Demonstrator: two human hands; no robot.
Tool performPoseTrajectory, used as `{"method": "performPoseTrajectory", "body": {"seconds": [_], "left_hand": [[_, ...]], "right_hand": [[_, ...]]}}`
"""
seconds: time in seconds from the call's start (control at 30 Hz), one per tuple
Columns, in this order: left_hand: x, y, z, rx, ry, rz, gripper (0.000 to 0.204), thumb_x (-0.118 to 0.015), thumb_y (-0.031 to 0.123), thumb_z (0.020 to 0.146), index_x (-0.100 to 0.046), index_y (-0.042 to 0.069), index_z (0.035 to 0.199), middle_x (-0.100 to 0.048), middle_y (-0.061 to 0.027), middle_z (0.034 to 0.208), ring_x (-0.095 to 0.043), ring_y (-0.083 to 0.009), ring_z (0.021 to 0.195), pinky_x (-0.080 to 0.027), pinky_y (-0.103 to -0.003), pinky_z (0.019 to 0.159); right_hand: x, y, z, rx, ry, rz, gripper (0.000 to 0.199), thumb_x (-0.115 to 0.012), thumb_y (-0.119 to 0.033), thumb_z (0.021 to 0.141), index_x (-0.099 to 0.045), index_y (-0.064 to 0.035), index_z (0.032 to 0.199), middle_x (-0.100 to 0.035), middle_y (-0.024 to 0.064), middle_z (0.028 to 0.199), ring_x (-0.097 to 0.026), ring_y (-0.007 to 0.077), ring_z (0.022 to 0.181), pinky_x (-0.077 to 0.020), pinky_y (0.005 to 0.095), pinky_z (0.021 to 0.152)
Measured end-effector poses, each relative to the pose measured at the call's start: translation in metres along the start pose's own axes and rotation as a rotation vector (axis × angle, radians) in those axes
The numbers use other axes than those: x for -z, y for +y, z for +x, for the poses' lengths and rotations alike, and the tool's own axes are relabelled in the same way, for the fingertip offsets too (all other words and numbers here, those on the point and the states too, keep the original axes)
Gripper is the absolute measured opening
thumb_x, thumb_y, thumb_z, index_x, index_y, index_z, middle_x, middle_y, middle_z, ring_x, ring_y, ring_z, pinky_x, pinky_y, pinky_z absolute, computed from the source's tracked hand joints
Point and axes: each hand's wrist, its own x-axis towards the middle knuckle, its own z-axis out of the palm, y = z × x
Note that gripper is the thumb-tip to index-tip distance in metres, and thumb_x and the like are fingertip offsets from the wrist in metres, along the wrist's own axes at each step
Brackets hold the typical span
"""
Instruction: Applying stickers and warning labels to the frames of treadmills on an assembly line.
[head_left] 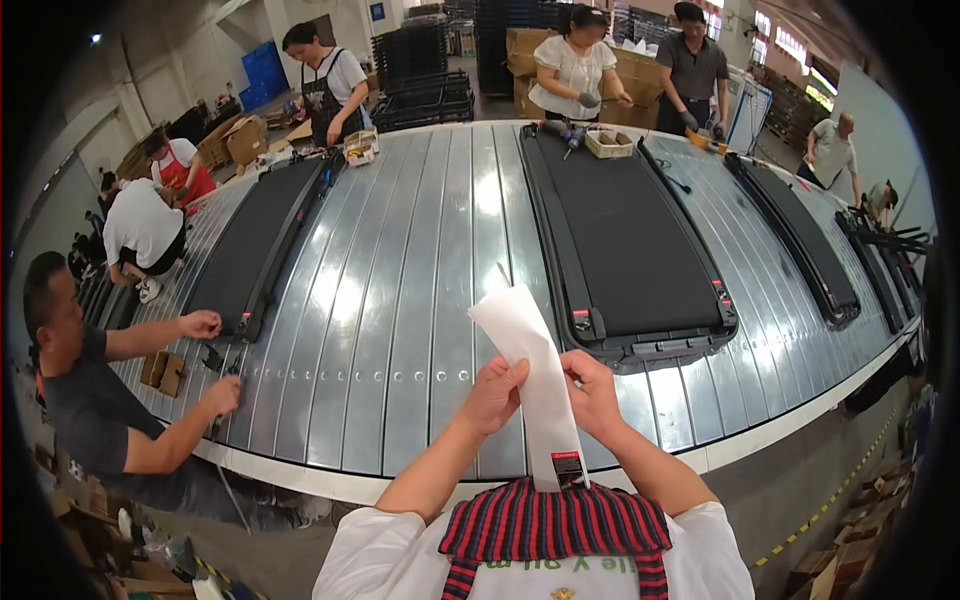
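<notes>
Both hands, left hand (493,392) and right hand (592,393), pinch my long white strip (528,370) held up, not yet applied to the black treadmill (630,240) on the conveyor (400,290) ahead.

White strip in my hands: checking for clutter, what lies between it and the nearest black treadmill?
In the head view, only bare ribbed metal conveyor lies between the white strip and the treadmill.

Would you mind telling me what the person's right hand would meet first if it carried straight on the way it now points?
The right hand already grips the white paper strip and points up and inward, toward the left hand across the strip. Going on, it would probably meet that hand's fingers first; depth is hard to judge here.
</notes>
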Motion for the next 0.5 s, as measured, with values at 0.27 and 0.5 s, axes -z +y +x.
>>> {"method": "performPoseTrajectory", "body": {"seconds": [0.27, 0.5], "left_hand": [[0.002, 0.022, -0.008, -0.108, 0.204, 0.03, 0.021, -0.055, 0.009, 0.079, -0.049, 0.0, 0.098, -0.057, -0.0067, 0.092, -0.057, -0.013, 0.078, -0.047, -0.025, 0.069], [0.032, 0.016, -0.013, -0.343, 0.447, 0.198, 0.025, -0.056, 0.003, 0.076, -0.046, -0.002, 0.099, -0.057, -0.0086, 0.092, -0.056, -0.0128, 0.08, -0.046, -0.024, 0.071]], "right_hand": [[-0.019, 0.023, 0.014, -0.306, -0.082, 0.283, 0.007, -0.053, -0.008, 0.081, -0.055, -0.0015, 0.078, -0.053, -0.0013, 0.067, -0.05, 0.0053, 0.064, -0.04, 0.0202, 0.054], [-0.007, 0.028, 0.028, -0.381, 0.11, 0.622, 0.012, -0.054, -0.013, 0.081, -0.055, -0.0023, 0.076, -0.051, -0.0021, 0.066, -0.045, 0.005, 0.059, -0.036, 0.02, 0.053]]}}
